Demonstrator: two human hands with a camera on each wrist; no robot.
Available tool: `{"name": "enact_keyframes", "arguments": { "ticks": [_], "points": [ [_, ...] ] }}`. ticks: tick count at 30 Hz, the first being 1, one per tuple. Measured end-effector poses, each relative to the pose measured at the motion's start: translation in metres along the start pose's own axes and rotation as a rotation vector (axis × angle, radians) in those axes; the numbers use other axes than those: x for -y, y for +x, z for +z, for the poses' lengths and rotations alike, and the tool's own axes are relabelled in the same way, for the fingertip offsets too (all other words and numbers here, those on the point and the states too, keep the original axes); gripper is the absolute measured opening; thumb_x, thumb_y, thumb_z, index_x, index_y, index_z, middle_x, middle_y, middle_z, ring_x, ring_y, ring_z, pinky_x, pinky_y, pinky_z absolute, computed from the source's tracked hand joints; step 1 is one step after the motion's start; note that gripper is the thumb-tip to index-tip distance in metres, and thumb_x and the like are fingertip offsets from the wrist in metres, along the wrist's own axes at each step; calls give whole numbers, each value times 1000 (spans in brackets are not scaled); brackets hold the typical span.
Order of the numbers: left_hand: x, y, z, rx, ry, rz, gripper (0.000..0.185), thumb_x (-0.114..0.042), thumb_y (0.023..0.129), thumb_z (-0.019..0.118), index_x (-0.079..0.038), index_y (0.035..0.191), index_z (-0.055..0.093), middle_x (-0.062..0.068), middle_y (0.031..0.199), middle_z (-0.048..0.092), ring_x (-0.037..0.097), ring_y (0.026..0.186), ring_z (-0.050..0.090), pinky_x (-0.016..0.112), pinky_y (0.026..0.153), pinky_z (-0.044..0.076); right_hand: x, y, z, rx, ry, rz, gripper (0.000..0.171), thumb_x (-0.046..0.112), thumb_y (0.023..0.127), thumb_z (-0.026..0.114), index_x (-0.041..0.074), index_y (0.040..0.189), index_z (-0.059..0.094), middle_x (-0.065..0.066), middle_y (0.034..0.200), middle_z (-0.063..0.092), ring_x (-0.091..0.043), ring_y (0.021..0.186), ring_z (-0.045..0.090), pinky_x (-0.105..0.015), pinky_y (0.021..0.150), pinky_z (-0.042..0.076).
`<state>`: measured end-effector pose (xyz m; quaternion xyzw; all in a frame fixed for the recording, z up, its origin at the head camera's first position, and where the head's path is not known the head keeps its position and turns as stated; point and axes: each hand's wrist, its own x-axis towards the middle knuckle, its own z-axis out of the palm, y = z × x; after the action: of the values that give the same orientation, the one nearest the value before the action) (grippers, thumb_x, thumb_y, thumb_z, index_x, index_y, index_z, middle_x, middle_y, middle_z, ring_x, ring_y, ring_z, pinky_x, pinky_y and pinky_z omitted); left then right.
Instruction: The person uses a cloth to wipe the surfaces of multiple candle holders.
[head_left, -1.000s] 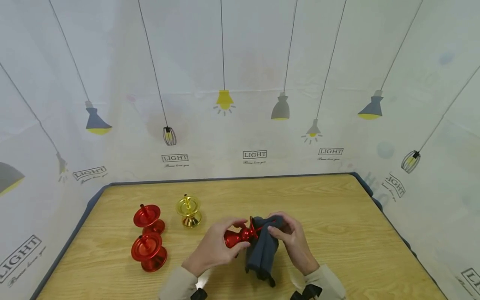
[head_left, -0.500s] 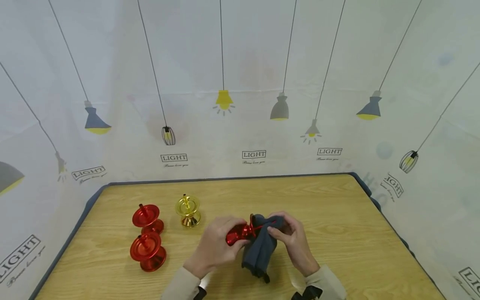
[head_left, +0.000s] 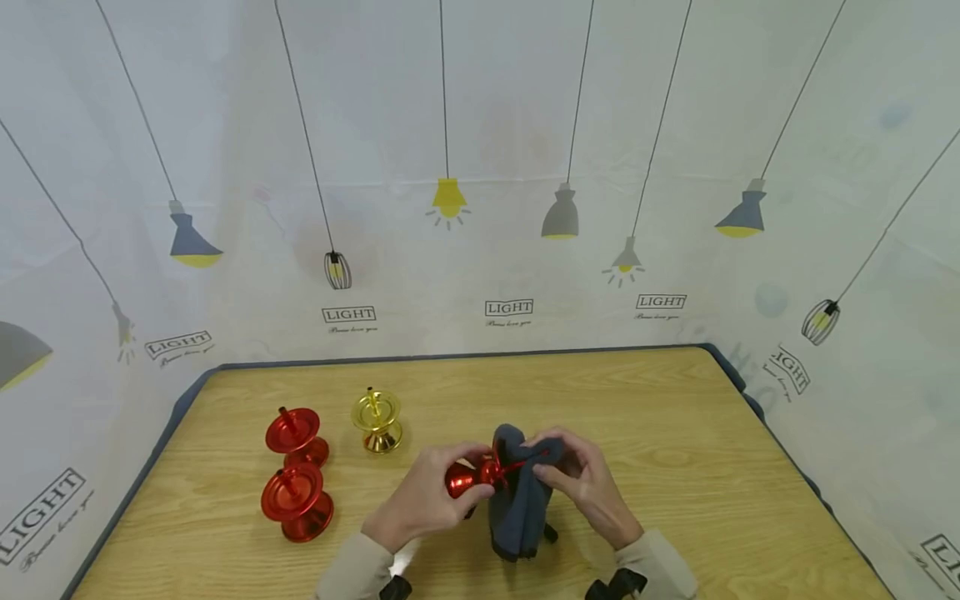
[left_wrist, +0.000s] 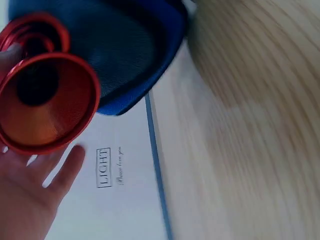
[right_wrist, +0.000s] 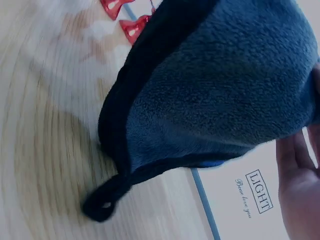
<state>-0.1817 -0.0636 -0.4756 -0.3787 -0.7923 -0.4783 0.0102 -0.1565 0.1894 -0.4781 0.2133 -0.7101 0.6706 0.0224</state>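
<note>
My left hand [head_left: 427,500] grips a red metal candle holder [head_left: 461,480] by its flared foot and tips it on its side, top end to the right. In the left wrist view the hollow underside of its foot [left_wrist: 70,117] faces the camera. A dark grey-blue cloth [head_left: 516,529] drapes over the holder's dish end and hangs down toward the table. With thumb and fingers, my right hand [head_left: 592,487] pinches the cloth around the holder's thin spike. The right wrist view shows the fuzzy cloth [right_wrist: 215,95] with a dark edge and a corner loop [right_wrist: 102,202].
Two more red candle holders [head_left: 294,493] stand upright on the left of the wooden table [head_left: 720,467]. A gold candle holder [head_left: 381,417] stands behind and right of them. A white curtain [head_left: 480,100] printed with lamps rises along the table's back and sides.
The left hand turns the candle holder back and forth, and the holder sits slightly further left. The cloth's hanging end has swung, and its upper fold now covers more of the dish.
</note>
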Motion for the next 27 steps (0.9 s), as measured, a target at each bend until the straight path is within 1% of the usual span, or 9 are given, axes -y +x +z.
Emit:
{"name": "enact_keyframes", "arguments": {
  "ticks": [4, 5, 7, 10, 13, 17, 21, 24, 27],
  "points": [
    [0, 2, 9, -168, 369, 163, 50, -25, 79, 89, -7, 120, 67, 4, 109, 73, 15, 96, 70, 31, 83, 60, 1, 0, 6, -148, 57, 113, 29, 8, 98, 65, -6, 122, 59, -7, 111, 67, -13, 96, 68, -28, 82, 57],
    [0, 3, 11, -208, 450, 192, 50, -25, 77, 90, -7, 117, 68, 4, 108, 74, 15, 97, 70, 33, 84, 59, 1, 1, 7, -187, 85, 138, 30, 8, 97, 66, -7, 122, 59, -2, 107, 68, -12, 94, 68, -28, 81, 57],
    [-1, 5, 13, -258, 536, 229, 47, -23, 76, 90, -6, 114, 68, 4, 105, 74, 16, 94, 70, 35, 84, 59, 2, 2, 11, -247, 149, 169, 33, 6, 96, 67, -12, 122, 57, 3, 101, 69, -11, 90, 67, -27, 79, 57],
    [-2, 6, 13, -286, 561, 235, 44, -22, 76, 89, -7, 112, 68, 3, 102, 74, 16, 92, 69, 35, 84, 57, 1, 3, 13, -281, 182, 179, 34, 4, 95, 68, -14, 121, 56, 5, 99, 71, -11, 89, 67, -27, 79, 56],
    [-3, 5, 12, -291, 558, 225, 43, -24, 77, 88, -8, 111, 68, 2, 99, 73, 15, 89, 67, 35, 83, 56, 1, 2, 13, -263, 169, 170, 32, 4, 94, 68, -12, 120, 57, 4, 100, 70, -11, 90, 67, -27, 80, 56],
    [-4, 4, 11, -270, 535, 187, 40, -27, 78, 87, -11, 110, 69, -1, 96, 73, 12, 86, 65, 32, 79, 55, 1, 0, 10, -208, 130, 149, 31, 5, 95, 68, -10, 120, 57, 2, 104, 68, -12, 91, 67, -28, 78, 57],
    [-5, 1, 9, -195, 473, 122, 33, -31, 84, 82, -13, 109, 71, -1, 94, 73, 9, 81, 64, 27, 72, 54, 0, -1, 6, -143, 74, 122, 31, 7, 96, 67, -10, 120, 58, 0, 109, 67, -13, 94, 67, -28, 81, 56],
    [-7, 0, 5, -82, 343, 29, 29, -36, 93, 73, -14, 111, 72, -2, 95, 74, 7, 82, 64, 25, 72, 54, -1, -1, 3, -89, 55, 85, 31, 6, 96, 66, -13, 119, 56, -1, 112, 66, -14, 98, 66, -28, 85, 54],
    [-7, 0, 2, 37, 135, -71, 28, -37, 99, 65, -14, 114, 72, 0, 100, 75, 5, 86, 67, 24, 76, 56, -2, -2, 0, -33, 63, 43, 31, 4, 97, 64, -16, 119, 54, -2, 114, 66, -15, 102, 66, -29, 88, 54]
  ]
}}
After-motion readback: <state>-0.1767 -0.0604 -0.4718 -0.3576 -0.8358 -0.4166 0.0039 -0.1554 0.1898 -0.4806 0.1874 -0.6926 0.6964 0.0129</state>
